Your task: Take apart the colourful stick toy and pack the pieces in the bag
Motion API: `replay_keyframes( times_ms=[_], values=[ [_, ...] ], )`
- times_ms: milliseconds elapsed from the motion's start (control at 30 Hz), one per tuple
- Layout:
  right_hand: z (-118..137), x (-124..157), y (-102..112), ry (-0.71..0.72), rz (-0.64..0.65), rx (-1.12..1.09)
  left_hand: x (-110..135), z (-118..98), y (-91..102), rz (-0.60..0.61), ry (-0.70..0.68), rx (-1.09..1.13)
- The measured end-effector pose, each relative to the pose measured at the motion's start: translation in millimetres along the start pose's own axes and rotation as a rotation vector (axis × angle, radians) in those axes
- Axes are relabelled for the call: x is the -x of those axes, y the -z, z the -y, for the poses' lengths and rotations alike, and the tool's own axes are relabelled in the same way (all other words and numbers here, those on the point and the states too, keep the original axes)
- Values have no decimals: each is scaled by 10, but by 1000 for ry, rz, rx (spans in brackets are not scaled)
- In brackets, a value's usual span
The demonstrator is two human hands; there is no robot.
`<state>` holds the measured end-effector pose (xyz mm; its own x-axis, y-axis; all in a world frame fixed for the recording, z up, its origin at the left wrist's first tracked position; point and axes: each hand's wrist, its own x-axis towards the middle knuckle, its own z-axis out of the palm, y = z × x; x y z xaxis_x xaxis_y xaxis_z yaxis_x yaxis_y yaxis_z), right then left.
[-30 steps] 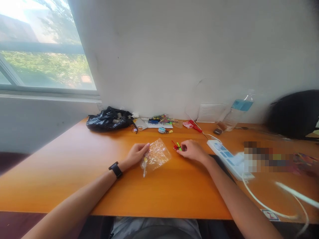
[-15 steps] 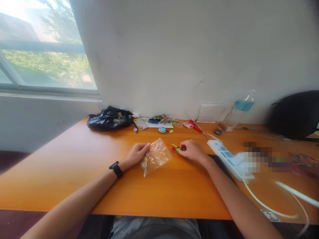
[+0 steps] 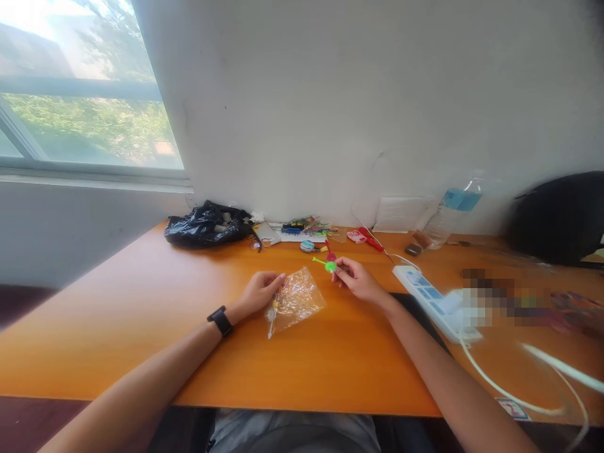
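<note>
My left hand point(image 3: 260, 291) pinches a clear plastic bag point(image 3: 300, 298) by its left side, over the middle of the table. A small white and yellow part shows at the bag's lower left edge. In the fingers of my right hand point(image 3: 357, 280) are small green and red plastic pieces point(image 3: 331, 265), each with a rounded body and a thin stem. The green stem points left and the red one points up. They are held to the right of the bag, apart from it. What exactly these pieces are I cannot make out.
Along the wall lie a black plastic bag point(image 3: 207, 225), a small round tin point(image 3: 307, 246), a pile of small colourful items point(image 3: 311, 225) and a red-handled tool point(image 3: 370, 239). On the right are a white power strip point(image 3: 427, 292) with cords, a clear bottle point(image 3: 443, 217) and a black bag point(image 3: 557, 217).
My right hand has turned, so the green and red pieces now show more fully and sit slightly higher. The clear bag has shifted a little in my left hand.
</note>
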<state>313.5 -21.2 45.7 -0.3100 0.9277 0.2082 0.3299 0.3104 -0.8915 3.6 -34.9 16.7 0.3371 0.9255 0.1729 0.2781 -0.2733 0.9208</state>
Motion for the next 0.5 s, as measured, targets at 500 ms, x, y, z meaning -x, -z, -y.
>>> replay_keyframes(
  times_ms=[500],
  values=[
    [293, 262, -737, 42, 76, -260, -20, 65, -24, -86, 29, -18]
  ],
)
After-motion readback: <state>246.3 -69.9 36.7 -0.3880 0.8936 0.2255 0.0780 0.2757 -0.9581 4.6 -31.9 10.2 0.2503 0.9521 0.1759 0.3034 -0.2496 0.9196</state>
